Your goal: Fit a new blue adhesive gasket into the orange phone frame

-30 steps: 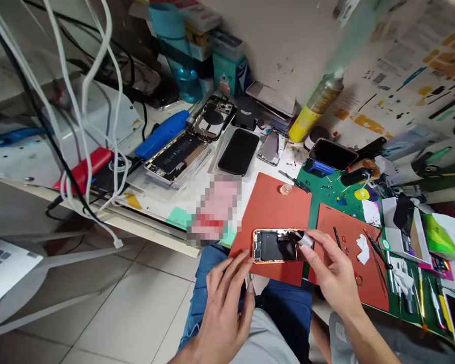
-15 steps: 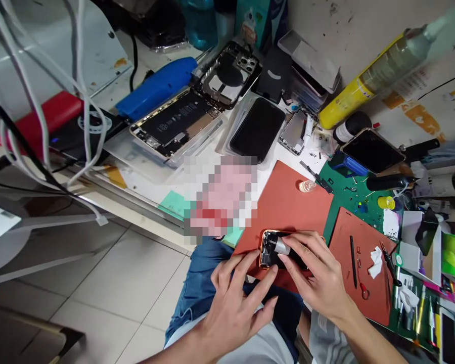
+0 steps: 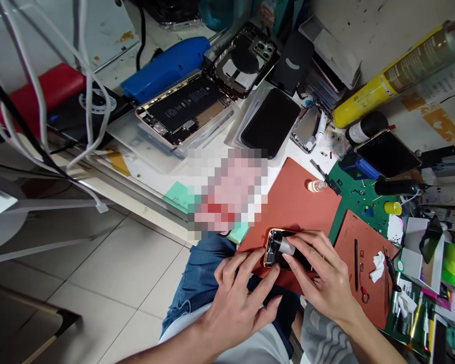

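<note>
An opened phone with an orange frame [image 3: 272, 253] lies at the near edge of a reddish-brown mat [image 3: 299, 202]. Across its dark inside is a silvery strip [image 3: 286, 246]. My right hand [image 3: 328, 275] pinches this strip between thumb and fingers, over the phone's right part. At the phone's left end, my left hand [image 3: 242, 296] rests its fingertips on the frame, its fingers spread. The phone's right end is hidden under my right hand.
A second mat [image 3: 364, 268] holds a black tool [image 3: 356, 263] and white tissue [image 3: 378, 267]. Left of the first mat lie a dark-screened phone [image 3: 271, 124] and an opened phone [image 3: 185, 108]. A small glass bottle [image 3: 317, 186] stands behind my hands. A yellow can [image 3: 382, 81] leans at the back right.
The whole view has shifted a little, so things on the bench appear farther right. Both hands keep nearly the same pose on the phone.
</note>
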`<state>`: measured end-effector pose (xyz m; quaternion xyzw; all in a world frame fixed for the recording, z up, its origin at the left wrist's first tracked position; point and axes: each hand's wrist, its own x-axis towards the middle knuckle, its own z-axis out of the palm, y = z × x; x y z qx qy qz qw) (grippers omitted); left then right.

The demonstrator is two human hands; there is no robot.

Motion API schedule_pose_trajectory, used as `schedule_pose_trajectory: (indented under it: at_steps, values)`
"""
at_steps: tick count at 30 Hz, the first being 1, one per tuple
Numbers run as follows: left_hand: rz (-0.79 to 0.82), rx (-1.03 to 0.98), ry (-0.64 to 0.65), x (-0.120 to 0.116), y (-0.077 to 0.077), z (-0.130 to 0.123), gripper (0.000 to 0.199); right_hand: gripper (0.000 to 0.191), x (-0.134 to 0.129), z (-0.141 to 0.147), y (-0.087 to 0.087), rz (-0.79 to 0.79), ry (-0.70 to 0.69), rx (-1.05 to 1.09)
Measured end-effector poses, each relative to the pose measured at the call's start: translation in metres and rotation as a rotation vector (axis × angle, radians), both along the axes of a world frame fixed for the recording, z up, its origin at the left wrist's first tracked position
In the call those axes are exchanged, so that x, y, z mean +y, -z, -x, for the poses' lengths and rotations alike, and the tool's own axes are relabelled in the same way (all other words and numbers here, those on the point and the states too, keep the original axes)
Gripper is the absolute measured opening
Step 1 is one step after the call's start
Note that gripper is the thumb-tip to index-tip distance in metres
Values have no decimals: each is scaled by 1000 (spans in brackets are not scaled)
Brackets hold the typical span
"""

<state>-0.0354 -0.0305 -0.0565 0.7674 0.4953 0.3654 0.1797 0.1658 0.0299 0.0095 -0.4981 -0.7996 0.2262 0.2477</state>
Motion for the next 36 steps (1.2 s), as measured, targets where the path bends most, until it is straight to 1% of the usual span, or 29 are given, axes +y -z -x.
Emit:
schedule_pose_trajectory:
  at_steps: [9,21,36]
  values:
    - [-8,-34,6,-1,5,-2,31,43,0,-1,1,-6,-14,-11]
    - [-9,-32,-8,-4,4,-2,31,39,6,0,2,-21,-16,-32]
    - [-1,-20,-6,-4,5,-2,31,40,11,3,1,-44,7,-48]
